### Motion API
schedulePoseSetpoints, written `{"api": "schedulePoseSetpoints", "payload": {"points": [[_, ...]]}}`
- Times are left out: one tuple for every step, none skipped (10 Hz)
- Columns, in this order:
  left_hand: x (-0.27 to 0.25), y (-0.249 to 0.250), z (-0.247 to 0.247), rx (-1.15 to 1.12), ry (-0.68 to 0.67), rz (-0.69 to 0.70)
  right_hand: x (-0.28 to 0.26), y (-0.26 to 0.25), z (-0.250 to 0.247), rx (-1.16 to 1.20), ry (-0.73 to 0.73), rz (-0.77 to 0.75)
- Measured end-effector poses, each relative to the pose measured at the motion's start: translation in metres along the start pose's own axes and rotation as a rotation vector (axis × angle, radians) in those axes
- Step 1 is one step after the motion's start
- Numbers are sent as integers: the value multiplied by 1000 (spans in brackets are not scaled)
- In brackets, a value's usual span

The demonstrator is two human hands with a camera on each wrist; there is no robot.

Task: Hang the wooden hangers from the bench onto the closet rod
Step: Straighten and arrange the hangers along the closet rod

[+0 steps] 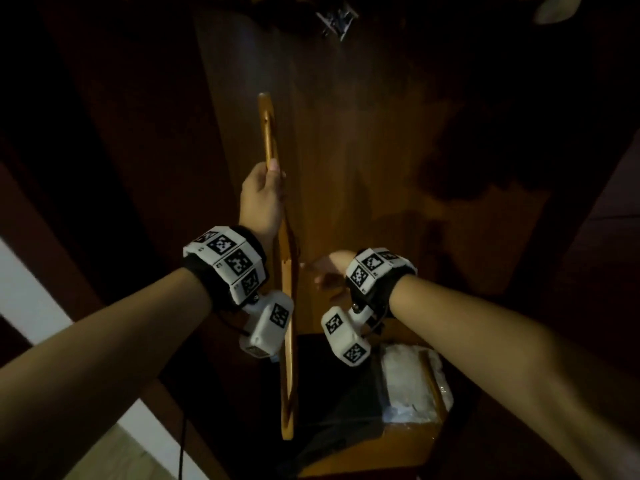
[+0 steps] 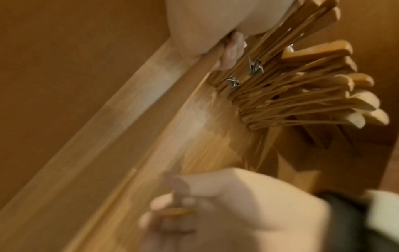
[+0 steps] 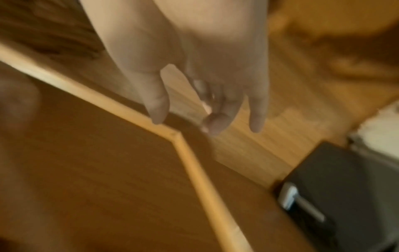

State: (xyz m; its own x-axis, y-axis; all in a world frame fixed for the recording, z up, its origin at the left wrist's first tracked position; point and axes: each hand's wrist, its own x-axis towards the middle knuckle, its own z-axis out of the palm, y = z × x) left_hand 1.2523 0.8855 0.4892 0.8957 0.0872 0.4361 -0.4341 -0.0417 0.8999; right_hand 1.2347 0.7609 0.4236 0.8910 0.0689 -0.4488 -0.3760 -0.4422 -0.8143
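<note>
Fingers (image 1: 273,168) of left hand (image 1: 261,199) grip hanger (image 1: 268,133) — edge-on, long axis near-to-far

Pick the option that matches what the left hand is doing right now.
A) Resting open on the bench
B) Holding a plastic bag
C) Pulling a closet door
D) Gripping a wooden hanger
D: the left hand has its fingers curled round a wooden hanger, held edge-on in front of the closet.

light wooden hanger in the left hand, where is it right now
In the head view the light wooden hanger stands on end at centre, gripped by the left hand, with the right hand just to its right, inside the dark closet.
</note>
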Motion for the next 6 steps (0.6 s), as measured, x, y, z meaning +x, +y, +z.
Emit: {"api": "schedulePoseSetpoints", "payload": {"points": [[-1, 9, -6, -3, -30, 47, 28, 8, 21, -172, -84, 20], [0, 16, -14, -72, -26, 35, 29, 4, 30, -48, -269, 23], [0, 11, -26, -37, -8, 29, 31, 0, 37, 280, -262, 37], [10, 0, -38, 185, 51, -42, 26, -2, 31, 215, -139, 76], [25, -30, -52, 495, 73, -305, 23, 0, 13, 135, 76, 46], [27, -53, -50, 612, -24, -544, 14, -6, -12, 119, 188, 66]]}}
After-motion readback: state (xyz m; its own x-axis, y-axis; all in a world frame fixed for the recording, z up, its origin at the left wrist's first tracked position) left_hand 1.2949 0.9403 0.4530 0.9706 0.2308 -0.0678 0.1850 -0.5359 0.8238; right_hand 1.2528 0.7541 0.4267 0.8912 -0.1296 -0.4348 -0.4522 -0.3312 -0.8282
